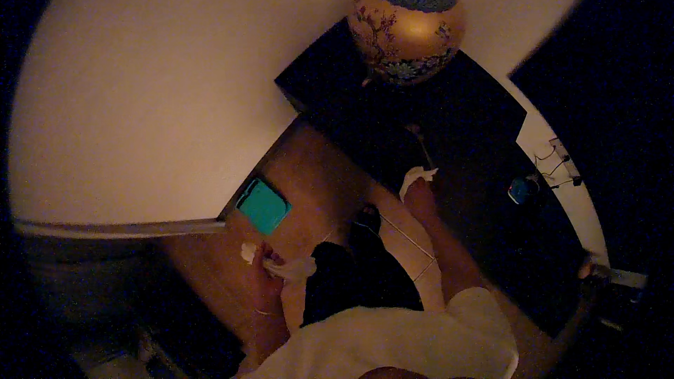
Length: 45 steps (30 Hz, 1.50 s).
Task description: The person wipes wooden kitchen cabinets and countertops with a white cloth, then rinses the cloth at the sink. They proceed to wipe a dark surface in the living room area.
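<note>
My left hand point(267, 268) is closed around a crumpled, pale tissue or thin cloth point(297, 269), held low over the tiled floor. My right hand point(419, 197) reaches forward to the dark cabinet top point(489, 100) with a white cloth or tissue point(416, 172) gripped in it. Just beyond that cloth lies a thin stick-like item point(425, 148), too dark to identify. A round painted ceramic vase point(410, 26), decorated with blossom branches and flowers, stands at the cabinet's far end.
On the floor by the wall lies a teal, squarish object point(265, 207), perhaps a dustpan or bin. To the right are a small blue device point(520, 190) and a wall power outlet point(566, 160) with cables. A dark piece of furniture point(184, 316) is at the lower left. The lighting is dim.
</note>
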Each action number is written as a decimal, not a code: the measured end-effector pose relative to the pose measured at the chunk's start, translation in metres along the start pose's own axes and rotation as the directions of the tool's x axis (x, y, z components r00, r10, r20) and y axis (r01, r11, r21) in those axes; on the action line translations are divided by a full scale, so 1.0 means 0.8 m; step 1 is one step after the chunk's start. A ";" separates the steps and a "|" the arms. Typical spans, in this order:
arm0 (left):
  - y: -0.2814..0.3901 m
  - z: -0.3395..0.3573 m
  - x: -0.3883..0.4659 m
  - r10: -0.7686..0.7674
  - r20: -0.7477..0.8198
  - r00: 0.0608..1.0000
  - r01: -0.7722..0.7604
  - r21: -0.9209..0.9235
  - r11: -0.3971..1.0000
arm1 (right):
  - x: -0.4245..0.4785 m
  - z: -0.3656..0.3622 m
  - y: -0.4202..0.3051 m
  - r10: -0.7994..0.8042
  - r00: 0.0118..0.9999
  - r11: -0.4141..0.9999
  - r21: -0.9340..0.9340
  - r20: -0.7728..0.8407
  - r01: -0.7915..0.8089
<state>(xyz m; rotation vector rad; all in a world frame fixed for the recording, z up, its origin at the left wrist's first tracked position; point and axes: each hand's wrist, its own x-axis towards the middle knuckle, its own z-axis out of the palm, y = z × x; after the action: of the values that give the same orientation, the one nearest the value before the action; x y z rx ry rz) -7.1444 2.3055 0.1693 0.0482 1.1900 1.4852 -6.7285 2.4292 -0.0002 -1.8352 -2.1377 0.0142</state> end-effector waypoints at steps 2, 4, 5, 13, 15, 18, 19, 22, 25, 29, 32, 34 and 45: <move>0.007 0.005 0.033 -0.033 -0.032 0.999 0.033 -0.015 0.999 | 0.021 0.018 -0.013 -0.017 0.997 1.000 0.025 0.074 0.015; 0.009 0.032 0.061 -0.102 -0.062 0.993 0.096 -0.094 0.991 | 0.043 0.051 -0.026 -0.002 0.964 0.998 -0.065 0.265 0.020; 0.009 0.032 0.086 -0.130 -0.019 0.991 0.128 -0.083 0.988 | 0.057 0.073 -0.032 0.048 0.914 0.985 -0.171 0.403 0.023; -0.027 0.027 0.252 -0.360 0.054 0.931 0.363 -0.095 0.927 | 0.154 0.132 -0.088 -0.129 0.889 0.918 -0.287 0.439 0.275; -0.019 0.026 0.275 -0.378 0.032 0.925 0.380 -0.106 0.919 | 0.220 0.132 -0.119 -0.062 0.845 0.935 -0.265 0.531 0.235; 0.003 0.018 0.304 -0.413 -0.059 0.909 0.411 -0.042 0.911 | 0.258 0.272 -0.112 -0.214 0.969 0.977 0.035 0.125 0.211; 0.006 0.011 0.308 -0.410 -0.104 0.906 0.411 -0.016 0.912 | 0.285 0.279 -0.127 -0.268 0.952 0.963 0.022 0.149 0.267; 0.010 -0.021 0.315 -0.387 -0.059 0.920 0.386 -0.022 0.922 | 0.390 0.293 -0.203 -0.452 0.870 0.889 0.017 0.195 0.458; 0.020 -0.042 0.345 -0.373 -0.112 0.921 0.379 0.041 0.924 | 0.461 0.325 -0.267 -0.470 0.878 0.881 -0.019 0.092 0.473; 0.042 -0.073 0.367 -0.409 -0.119 0.905 0.417 0.052 0.907 | 0.516 0.407 -0.320 -0.244 0.957 0.969 0.008 -0.157 0.249; 0.044 -0.051 0.361 -0.401 -0.162 0.901 0.414 0.052 0.909 | 0.567 0.331 -0.356 -0.158 0.928 0.987 0.060 0.338 0.146; 0.058 -0.026 0.373 -0.448 -0.111 0.887 0.458 0.095 0.884 | 0.556 0.365 -0.339 -0.119 0.992 0.988 0.105 0.052 0.113; 0.022 0.087 0.442 -0.464 -0.002 0.886 0.369 0.607 0.704 | 0.367 0.321 -0.119 0.360 0.922 0.889 -0.249 -0.140 -0.385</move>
<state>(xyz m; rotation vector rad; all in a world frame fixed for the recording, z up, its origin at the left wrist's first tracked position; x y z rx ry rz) -7.2296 2.6205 0.0151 0.2939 1.3911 0.6502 -6.9193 2.7473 -0.1541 -2.3332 -1.7634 -0.2833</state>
